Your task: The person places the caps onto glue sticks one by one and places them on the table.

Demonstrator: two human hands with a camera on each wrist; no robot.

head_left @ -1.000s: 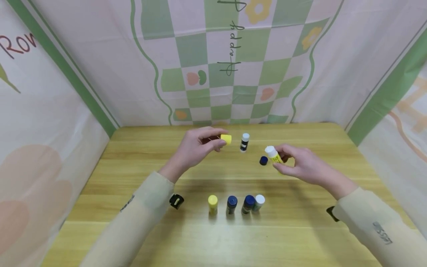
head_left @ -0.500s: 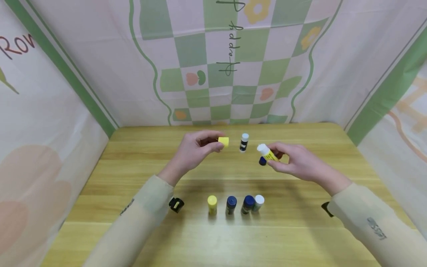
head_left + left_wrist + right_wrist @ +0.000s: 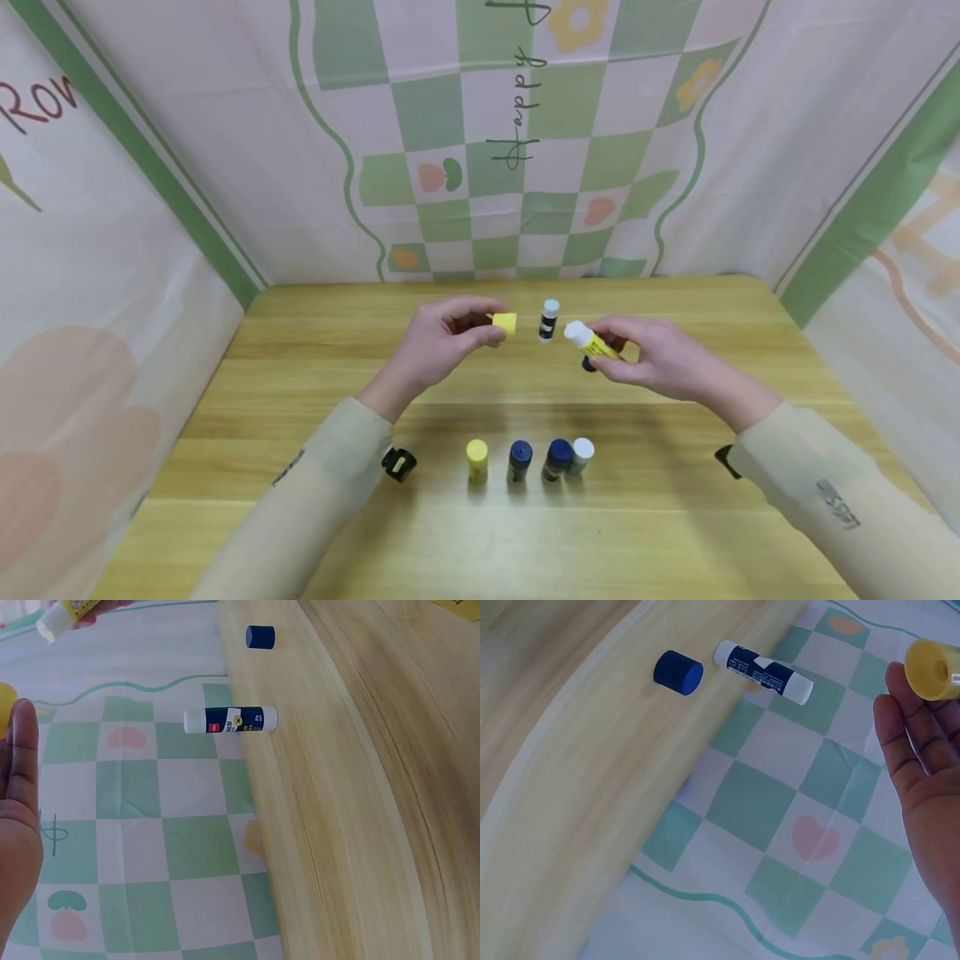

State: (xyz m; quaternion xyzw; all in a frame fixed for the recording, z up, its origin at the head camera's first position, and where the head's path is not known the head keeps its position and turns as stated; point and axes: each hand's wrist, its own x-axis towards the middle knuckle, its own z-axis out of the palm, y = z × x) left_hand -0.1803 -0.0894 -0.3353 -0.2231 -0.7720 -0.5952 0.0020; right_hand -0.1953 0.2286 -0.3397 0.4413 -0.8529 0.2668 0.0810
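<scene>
My left hand [image 3: 442,343] pinches a small yellow cap [image 3: 506,323] between thumb and fingers, above the back of the table. Across from it my right hand [image 3: 663,360] grips a yellow glue stick [image 3: 602,347], its white end tilted up and pointing left at the cap. A gap separates the two. Between and behind the hands a glue stick with a dark label and white ends [image 3: 549,321] stands upright. A dark blue cap [image 3: 260,637] rests on the table, mostly hidden by the yellow glue stick in the head view.
Nearer the front stands a row: a yellow-capped glue stick [image 3: 477,460], two with dark blue caps [image 3: 521,460] [image 3: 557,460], and a white-capped one [image 3: 581,457]. The wooden table [image 3: 300,533] ends at a patterned cloth [image 3: 495,192] behind.
My right hand has moved left with the yellow glue stick and tipped its white end toward the yellow cap. My left hand has shifted slightly down, still pinching the cap.
</scene>
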